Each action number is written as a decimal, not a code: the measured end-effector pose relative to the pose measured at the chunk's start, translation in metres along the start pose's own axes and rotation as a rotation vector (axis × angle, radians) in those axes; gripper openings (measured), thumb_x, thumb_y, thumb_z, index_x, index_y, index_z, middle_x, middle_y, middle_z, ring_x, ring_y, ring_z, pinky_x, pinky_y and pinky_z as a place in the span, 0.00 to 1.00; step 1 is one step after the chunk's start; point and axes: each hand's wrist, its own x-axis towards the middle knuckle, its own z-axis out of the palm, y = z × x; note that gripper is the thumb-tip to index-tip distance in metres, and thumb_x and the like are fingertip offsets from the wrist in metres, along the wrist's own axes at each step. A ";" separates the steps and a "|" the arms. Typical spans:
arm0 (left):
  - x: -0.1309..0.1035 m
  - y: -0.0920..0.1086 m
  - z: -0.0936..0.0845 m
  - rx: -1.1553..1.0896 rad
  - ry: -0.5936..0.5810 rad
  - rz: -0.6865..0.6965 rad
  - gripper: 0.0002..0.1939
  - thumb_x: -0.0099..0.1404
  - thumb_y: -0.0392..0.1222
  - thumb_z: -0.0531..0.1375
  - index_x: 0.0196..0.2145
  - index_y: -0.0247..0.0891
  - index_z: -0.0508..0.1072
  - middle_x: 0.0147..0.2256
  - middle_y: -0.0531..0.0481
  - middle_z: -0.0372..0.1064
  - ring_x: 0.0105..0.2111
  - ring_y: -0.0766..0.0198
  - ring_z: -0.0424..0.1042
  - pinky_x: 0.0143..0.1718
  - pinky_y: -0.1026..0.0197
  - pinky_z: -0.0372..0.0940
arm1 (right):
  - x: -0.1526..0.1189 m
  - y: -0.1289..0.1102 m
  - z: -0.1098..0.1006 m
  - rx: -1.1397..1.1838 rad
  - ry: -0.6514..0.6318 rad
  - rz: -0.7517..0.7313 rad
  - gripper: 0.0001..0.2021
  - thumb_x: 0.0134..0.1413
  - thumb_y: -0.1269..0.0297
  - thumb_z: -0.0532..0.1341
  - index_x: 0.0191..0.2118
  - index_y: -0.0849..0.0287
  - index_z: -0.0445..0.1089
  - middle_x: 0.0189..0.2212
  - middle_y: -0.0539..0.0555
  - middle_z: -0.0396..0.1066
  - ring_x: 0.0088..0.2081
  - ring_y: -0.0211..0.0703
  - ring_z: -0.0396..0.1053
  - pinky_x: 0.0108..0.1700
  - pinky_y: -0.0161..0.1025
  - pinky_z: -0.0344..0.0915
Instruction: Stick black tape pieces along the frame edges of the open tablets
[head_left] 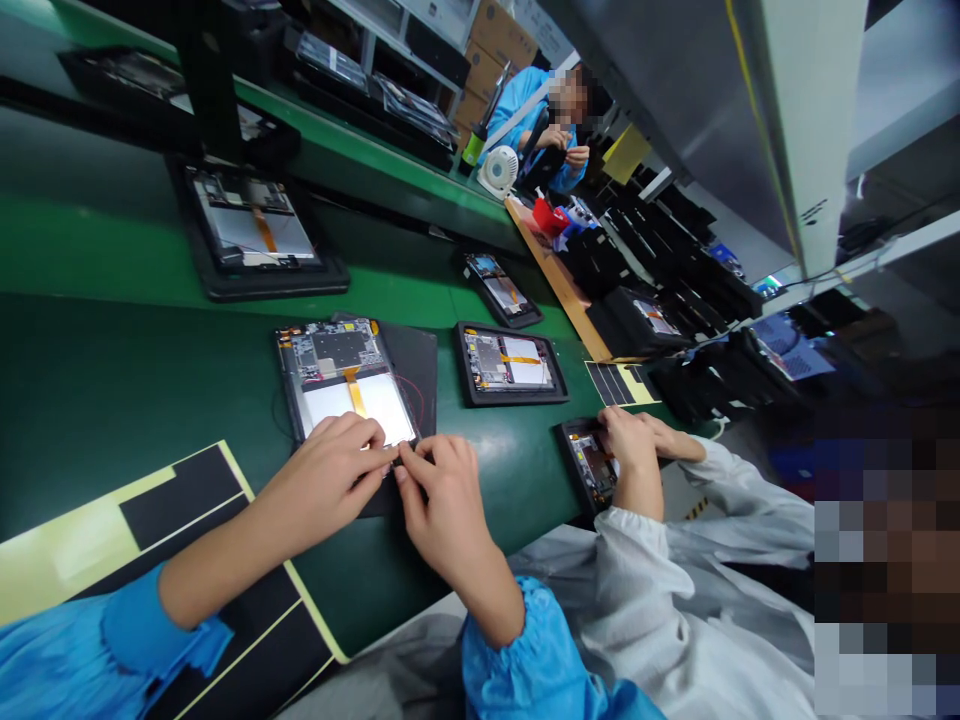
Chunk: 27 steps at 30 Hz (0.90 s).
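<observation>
An opened tablet (360, 395) lies before me, showing its circuit board, a white battery area and an orange ribbon cable (354, 392). It rests partly on a dark flat pad (416, 375). My left hand (337, 470) reaches over the tablet's near edge, its thumb and forefinger drawn together at the near right corner. My right hand (446, 490) meets it there, with thumb and forefinger pinched. Whatever is between the fingertips is too small to make out. Thin red and black wires curve out beside the tablet.
A sheet of black adhesive pieces on yellow backing (240, 470) lies at the left front. Other opened tablets in black trays (514, 398) stand to the right and behind. A co-worker's hands (634, 440) work on a tablet at the right. Another person (525, 100) sits beyond a small fan (499, 172).
</observation>
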 end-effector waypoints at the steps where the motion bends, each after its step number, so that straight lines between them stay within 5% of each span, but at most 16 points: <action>1: 0.000 0.000 0.000 -0.019 0.013 0.002 0.17 0.78 0.36 0.52 0.40 0.39 0.81 0.36 0.47 0.72 0.38 0.57 0.69 0.41 0.54 0.63 | -0.003 0.001 -0.001 0.021 -0.011 0.005 0.14 0.72 0.68 0.61 0.57 0.56 0.79 0.45 0.59 0.74 0.49 0.54 0.67 0.53 0.51 0.65; 6: 0.002 0.003 0.000 -0.031 0.095 0.041 0.18 0.79 0.38 0.52 0.40 0.36 0.82 0.38 0.46 0.74 0.41 0.57 0.72 0.46 0.54 0.65 | -0.013 0.016 0.002 0.192 -0.041 0.024 0.23 0.65 0.66 0.68 0.65 0.56 0.76 0.50 0.61 0.74 0.54 0.58 0.69 0.60 0.57 0.67; 10: 0.005 -0.002 -0.001 0.113 0.030 0.084 0.19 0.81 0.45 0.52 0.47 0.41 0.84 0.45 0.42 0.74 0.47 0.50 0.70 0.49 0.48 0.64 | -0.017 0.033 0.010 0.492 0.149 0.072 0.15 0.71 0.66 0.61 0.57 0.54 0.80 0.46 0.58 0.79 0.50 0.50 0.75 0.56 0.49 0.72; 13: 0.012 -0.012 -0.004 0.168 -0.055 0.103 0.19 0.81 0.46 0.52 0.46 0.48 0.85 0.46 0.43 0.73 0.49 0.48 0.69 0.53 0.43 0.64 | -0.015 0.043 0.015 0.402 0.248 0.045 0.16 0.71 0.66 0.59 0.58 0.55 0.79 0.47 0.60 0.78 0.51 0.52 0.74 0.55 0.50 0.73; 16: 0.020 -0.016 -0.005 0.221 -0.150 0.150 0.18 0.81 0.45 0.53 0.47 0.47 0.85 0.51 0.41 0.74 0.56 0.44 0.69 0.61 0.35 0.61 | -0.014 0.048 0.020 0.261 0.188 -0.092 0.18 0.69 0.66 0.61 0.60 0.57 0.79 0.50 0.62 0.75 0.54 0.55 0.71 0.57 0.52 0.72; 20: 0.026 -0.001 -0.013 0.340 -0.245 0.164 0.16 0.79 0.45 0.59 0.58 0.45 0.80 0.64 0.41 0.71 0.65 0.40 0.65 0.68 0.31 0.57 | -0.015 0.051 0.019 0.260 0.241 -0.132 0.17 0.70 0.67 0.60 0.58 0.55 0.79 0.49 0.61 0.76 0.51 0.54 0.73 0.54 0.52 0.73; 24: -0.004 0.039 -0.044 0.570 -0.072 0.043 0.21 0.81 0.46 0.54 0.62 0.33 0.76 0.68 0.36 0.66 0.69 0.41 0.63 0.68 0.38 0.60 | 0.001 0.027 0.011 0.412 0.390 -0.145 0.11 0.72 0.67 0.60 0.51 0.54 0.81 0.45 0.59 0.78 0.49 0.51 0.75 0.52 0.47 0.73; 27: -0.058 0.063 -0.058 0.803 0.101 -0.133 0.21 0.82 0.39 0.48 0.55 0.23 0.77 0.60 0.30 0.73 0.64 0.42 0.69 0.65 0.45 0.62 | 0.037 -0.016 0.015 0.561 0.101 -0.317 0.12 0.73 0.69 0.60 0.51 0.54 0.81 0.43 0.55 0.79 0.44 0.45 0.77 0.47 0.41 0.73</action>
